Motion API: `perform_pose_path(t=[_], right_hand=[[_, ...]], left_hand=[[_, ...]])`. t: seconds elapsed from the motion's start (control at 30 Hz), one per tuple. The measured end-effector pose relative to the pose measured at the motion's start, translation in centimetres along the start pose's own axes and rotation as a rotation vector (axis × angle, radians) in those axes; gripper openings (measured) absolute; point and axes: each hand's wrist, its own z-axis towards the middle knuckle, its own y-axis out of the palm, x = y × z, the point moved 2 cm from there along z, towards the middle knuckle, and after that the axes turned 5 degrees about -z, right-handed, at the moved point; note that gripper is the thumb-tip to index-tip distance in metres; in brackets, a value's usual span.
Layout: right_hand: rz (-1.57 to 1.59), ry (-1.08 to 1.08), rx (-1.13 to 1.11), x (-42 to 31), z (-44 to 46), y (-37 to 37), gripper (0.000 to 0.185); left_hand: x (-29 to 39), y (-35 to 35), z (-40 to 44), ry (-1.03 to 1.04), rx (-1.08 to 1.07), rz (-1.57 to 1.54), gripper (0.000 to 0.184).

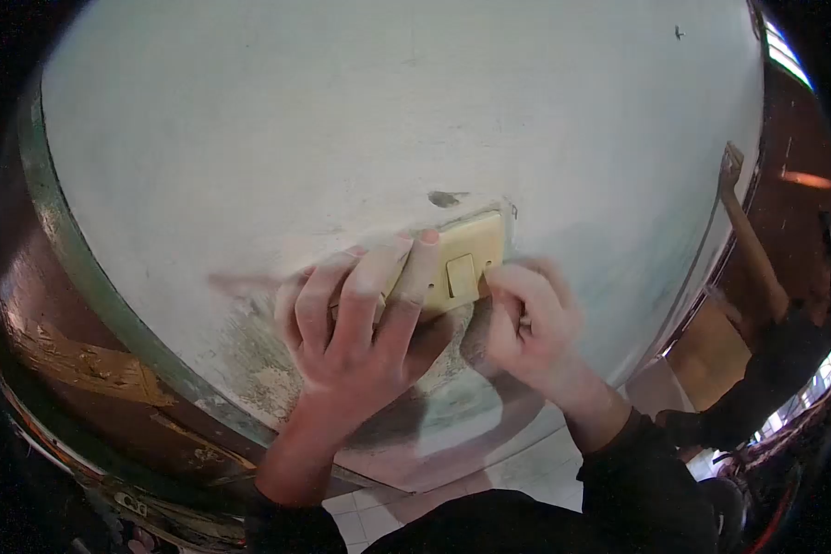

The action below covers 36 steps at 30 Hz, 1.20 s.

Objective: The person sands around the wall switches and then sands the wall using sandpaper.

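Note:
A cream light switch plate (pixel 492 231) with one rocker switch sits slightly tilted against the pale wall. My left hand (pixel 351 323) covers the plate's left part, its fingers laid over the face and its thumb underneath. By the screw hole at the plate's right end is my right hand (pixel 535 319), fingers curled into a pinch at the edge. Whatever lies between those fingertips is too small or hidden to make out. Another screw hole shows left of the rocker.
The painted wall (pixel 406 120) has a chipped hole (pixel 444 198) above the plate and worn plaster (pixel 272 379) lower left. At the right, another person's raised arm (pixel 752 245) touches the wall's edge. Brown wooden panels flank the wall; light floor tiles (pixel 535 475) show below.

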Motion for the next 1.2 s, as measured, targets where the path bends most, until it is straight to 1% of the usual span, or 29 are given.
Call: perform_pose_path(t=[0.03, 0.1, 0.17, 0.23, 0.33, 0.37, 0.43, 0.47, 0.6, 0.67, 0.7, 0.77, 0.8, 0.87, 0.9, 0.97, 1.0, 1.03, 1.07, 1.1, 1.13, 1.2], right_hand=[[0.000, 0.011, 0.000, -0.3, 0.6, -0.1, 0.026], [0.028, 0.133, -0.015, -0.4, 2.8, -0.2, 0.026], [0.020, 0.116, 0.019, -0.3, 1.8, 0.0, 0.025], [-0.039, 0.038, -0.037, -0.3, -0.4, -0.2, 0.024], [-0.033, -0.016, -0.019, 0.3, 0.0, -0.1, 0.024], [-0.031, -0.001, -0.020, 0.1, 0.6, -0.1, 0.024], [0.039, 0.098, 0.003, -0.1, 2.7, -0.2, 0.025], [0.017, 0.130, -0.010, -0.2, 2.5, -0.2, 0.024], [-0.021, 0.086, -0.046, -0.7, -1.2, -0.5, 0.021], [0.066, 0.254, -0.202, -0.5, -2.4, -0.7, 0.017], [0.069, 0.261, -0.200, -0.4, -2.8, -0.8, 0.017], [0.083, 0.397, -0.099, -0.1, -3.6, -1.2, 0.014], [0.085, 0.399, -0.098, -0.4, -3.7, -0.9, 0.014], [0.154, 0.437, 0.032, -1.4, -3.7, -0.2, 0.013], [0.155, 0.444, 0.037, -1.6, -3.6, 0.0, 0.013], [0.042, 0.299, -0.069, -2.0, -3.1, 0.6, 0.012], [0.034, 0.324, 0.018, -1.7, -3.5, 1.1, 0.010], [0.036, 0.322, 0.028, -1.8, -3.2, 1.3, 0.010], [0.033, 0.365, 0.052, -1.9, -3.0, 1.3, 0.009], [0.029, 0.410, 0.073, -2.0, -2.9, 1.2, 0.008], [0.071, 0.365, 0.075, -2.3, -2.8, 1.5, 0.007], [0.053, 0.396, 0.072, -2.1, -2.9, 1.3, 0.007]], left_hand=[[0.1, -0.1, 0.0, -0.010, -0.004, -0.004, 0.047], [0.0, 0.1, -0.1, 0.003, -0.001, -0.015, 0.047], [-0.2, 0.0, -0.1, 0.010, 0.014, -0.024, 0.046], [-0.2, -0.2, -0.1, 0.058, -0.024, 0.000, 0.058], [-0.1, -0.3, 0.0, 0.054, -0.036, 0.002, 0.059], [0.0, -0.3, 0.0, 0.059, -0.050, 0.000, 0.059], [0.0, -0.1, 0.1, 0.023, -0.053, -0.035, 0.060], [0.0, 0.0, 0.2, 0.027, -0.057, -0.033, 0.060], [-0.1, -0.2, 0.0, 0.041, -0.024, -0.019, 0.058], [-0.1, 0.0, -0.1, 0.044, -0.031, -0.022, 0.057], [-0.2, 0.1, -0.1, 0.042, -0.013, -0.032, 0.057], [-0.1, 0.1, -0.1, 0.043, -0.004, -0.042, 0.057], [-0.2, 0.2, -0.1, 0.047, -0.004, -0.042, 0.058], [-0.2, 0.2, -0.2, 0.054, -0.011, -0.043, 0.059], [-0.3, 0.1, -0.2, 0.039, 0.000, -0.050, 0.055], [-0.2, 0.0, -0.2, 0.040, 0.004, -0.062, 0.052], [-0.3, 0.0, -0.1, 0.044, -0.009, -0.072, 0.053], [-0.4, 0.0, -0.1, 0.044, -0.016, -0.079, 0.054], [-0.5, 0.0, 0.0, 0.047, -0.011, -0.076, 0.054], [-0.5, -0.1, 0.0, 0.057, -0.020, -0.073, 0.059], [-0.5, -0.1, -0.1, 0.066, -0.034, -0.072, 0.065], [-0.5, 0.1, -0.2, 0.072, -0.027, -0.075, 0.065]])
